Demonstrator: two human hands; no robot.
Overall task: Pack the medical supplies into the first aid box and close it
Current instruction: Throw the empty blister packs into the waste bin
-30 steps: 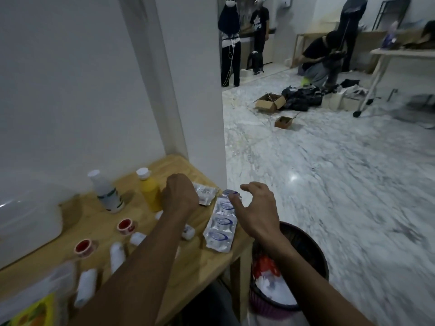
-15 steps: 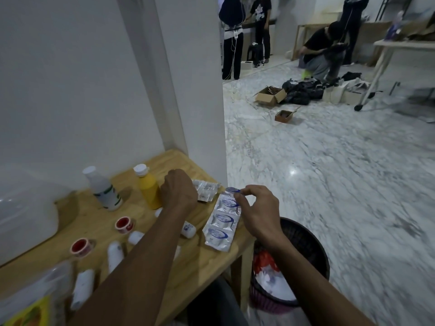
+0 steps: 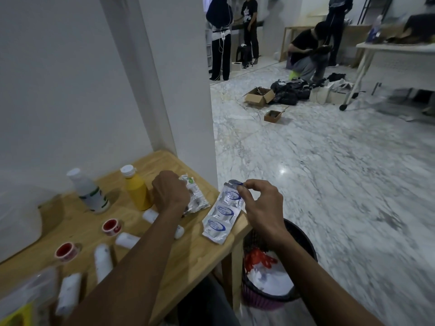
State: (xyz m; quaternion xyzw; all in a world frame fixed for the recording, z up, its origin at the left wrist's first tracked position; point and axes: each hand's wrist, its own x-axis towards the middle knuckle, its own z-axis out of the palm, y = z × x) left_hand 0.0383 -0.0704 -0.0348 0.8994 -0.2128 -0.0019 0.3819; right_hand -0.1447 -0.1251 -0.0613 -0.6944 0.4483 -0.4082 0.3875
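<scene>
On the wooden table (image 3: 188,260) my right hand (image 3: 261,205) pinches the far end of a silver blister strip with blue ovals (image 3: 221,217), lifting that end while the near end rests at the table's right edge. My left hand (image 3: 170,195) is closed on a second silver blister strip with green print (image 3: 196,196) that lies by the wall corner. A yellow bottle (image 3: 137,190) and a white bottle (image 3: 88,191) stand behind. Two red tape rolls (image 3: 110,227) and several white bandage rolls (image 3: 102,261) lie scattered. A translucent box (image 3: 18,212) sits at the far left.
A black waste basket (image 3: 277,274) with paper in it stands just right of the table. A white pillar (image 3: 179,90) rises behind the table's corner. Far off on the marble floor are cardboard boxes (image 3: 259,96), bags and several people.
My right hand has gone from open above the blue strip to pinching its far end and raising it. My left hand has closed over the green-printed strip.
</scene>
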